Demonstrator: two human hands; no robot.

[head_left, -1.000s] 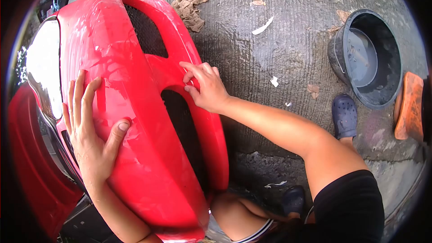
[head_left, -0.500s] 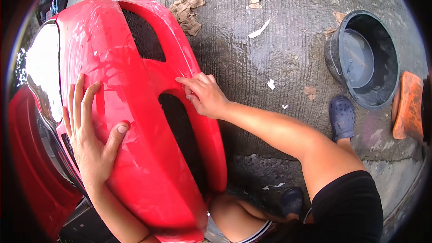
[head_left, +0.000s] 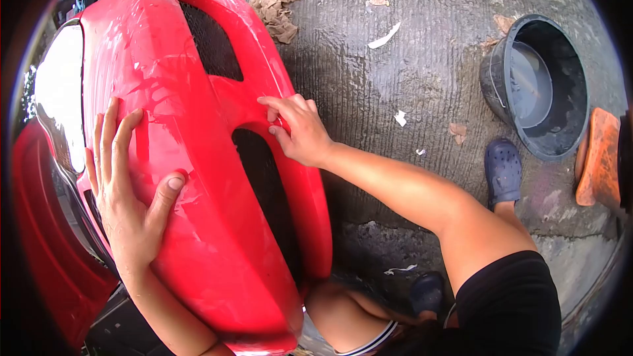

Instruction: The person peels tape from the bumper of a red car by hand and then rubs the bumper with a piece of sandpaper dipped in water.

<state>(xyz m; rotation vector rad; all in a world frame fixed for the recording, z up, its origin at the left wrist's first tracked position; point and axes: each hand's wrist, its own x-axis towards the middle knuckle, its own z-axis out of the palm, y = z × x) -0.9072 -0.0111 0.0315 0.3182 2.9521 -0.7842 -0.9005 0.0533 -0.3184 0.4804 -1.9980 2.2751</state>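
Observation:
A glossy red car bumper (head_left: 217, 224) fills the left side of the view, its skin wet and streaked with shiny wrinkles. Flat on its upper face rests my left hand (head_left: 128, 207), fingers spread and thumb out to the side. My right hand (head_left: 300, 132) is at the bar between two dark mesh openings, the upper grille (head_left: 210, 39) and the lower grille (head_left: 264, 191). Its index finger points along the red surface while the other fingers curl in near the thumb. Whatever may be pinched there is too small to make out.
A black bucket (head_left: 567, 92) with some water stands on the wet concrete (head_left: 422, 79) at right, beside an orange block-like object (head_left: 599, 158). Crumpled brown paper (head_left: 277, 10) and white scraps lie around. A blue clog (head_left: 503, 171) is on my foot.
My right hand has shifted slightly upward along the bumper, and its thumb sits further from the index finger. The left hand stays flat on the bumper; the view has shifted a little.

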